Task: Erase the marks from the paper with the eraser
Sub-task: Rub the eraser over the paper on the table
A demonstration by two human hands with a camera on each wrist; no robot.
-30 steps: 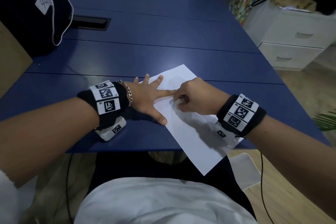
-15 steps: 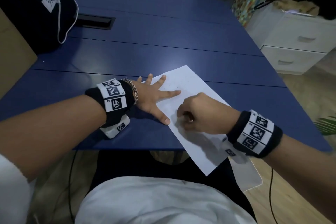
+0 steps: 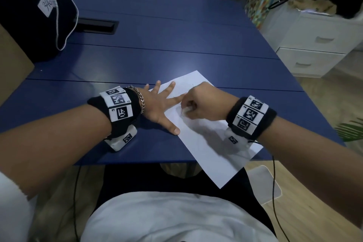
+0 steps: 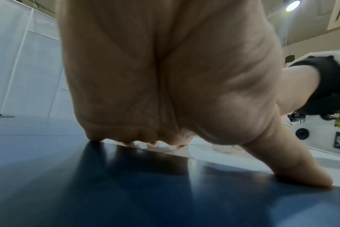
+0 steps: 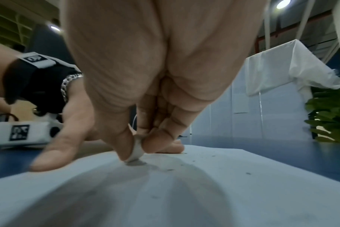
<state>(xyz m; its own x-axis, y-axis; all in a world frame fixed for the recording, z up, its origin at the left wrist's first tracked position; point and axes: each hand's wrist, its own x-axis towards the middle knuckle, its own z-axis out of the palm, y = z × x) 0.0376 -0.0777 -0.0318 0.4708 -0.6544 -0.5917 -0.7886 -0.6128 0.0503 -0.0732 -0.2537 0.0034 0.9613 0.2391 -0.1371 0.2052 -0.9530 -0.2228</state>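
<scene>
Currently erasing | right hand (image 3: 204, 104) pinches eraser (image 5: 135, 151) against paper (image 3: 212, 149) | left hand (image 3: 157, 107) flat, fingers spread, pins sheet on tabletop (image 3: 176, 61) | faint smudge, specks remain; unfinished

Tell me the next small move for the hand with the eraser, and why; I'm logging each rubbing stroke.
Probably another short rubbing stroke over the grey smudge. The right hand pinches the eraser with its tip on the paper, where grey smudging and dark specks remain. The left hand lies flat, fingers spread, pinning the sheet.
</scene>
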